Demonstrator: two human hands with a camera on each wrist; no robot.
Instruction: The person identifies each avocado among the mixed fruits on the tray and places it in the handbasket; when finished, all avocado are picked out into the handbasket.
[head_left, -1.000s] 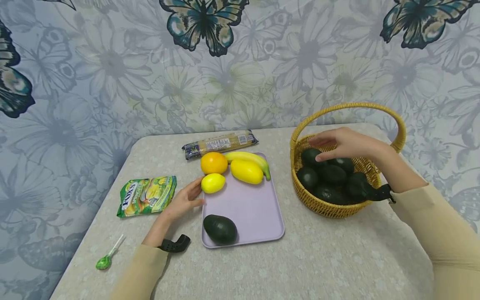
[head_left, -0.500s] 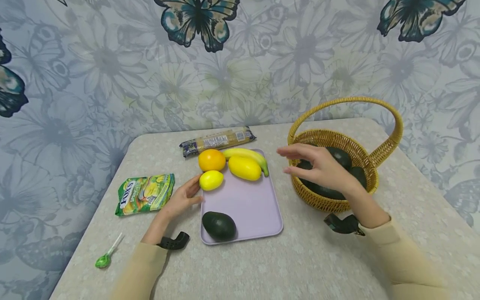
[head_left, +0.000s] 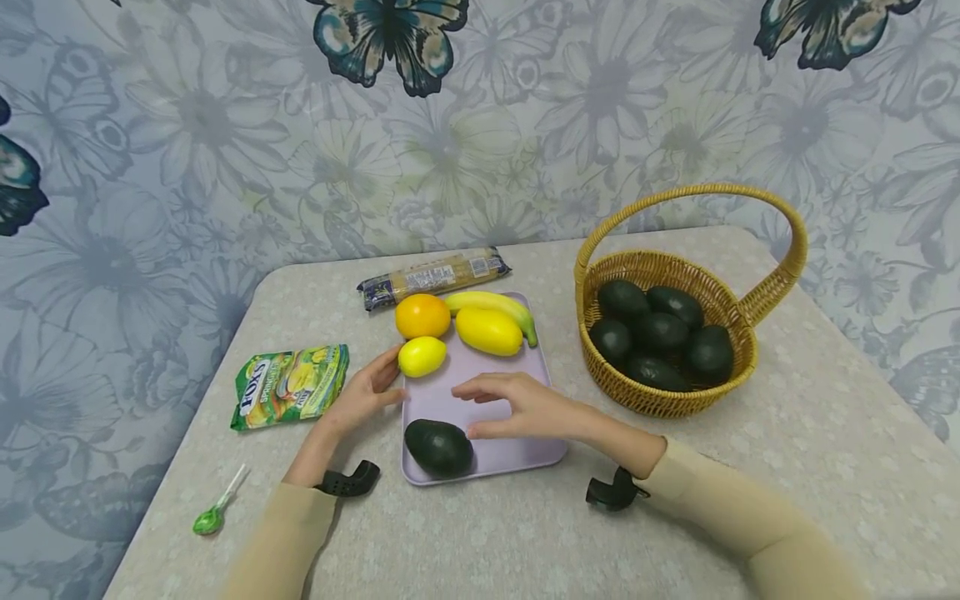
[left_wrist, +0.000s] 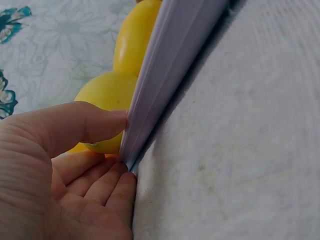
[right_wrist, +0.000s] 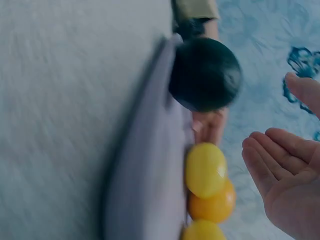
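Observation:
A lilac tray (head_left: 438,402) carries a lemon (head_left: 422,357), an orange (head_left: 422,317), a yellow mango-shaped fruit (head_left: 489,331), a banana (head_left: 495,306) and a dark avocado (head_left: 438,448) at its near left corner. My left hand (head_left: 365,393) rests at the tray's left edge beside the lemon; in the left wrist view its thumb touches the rim and its fingertips meet the tray's side. Over the tray, my right hand (head_left: 521,407) is spread with nothing in it, thumb close to the avocado. The right wrist view shows that palm bare (right_wrist: 290,175).
A wicker basket (head_left: 667,404) with a tall handle holds several avocados (head_left: 660,333) on the right. Behind the tray lies a pasta packet (head_left: 435,277). A green FOX'S candy bag (head_left: 291,386) and a green lollipop (head_left: 210,520) are on the left.
From above the basket, my right hand has moved left and nearer to me, over the tray, carrying nothing. My left hand stays at the tray's edge. The view has shifted slightly.

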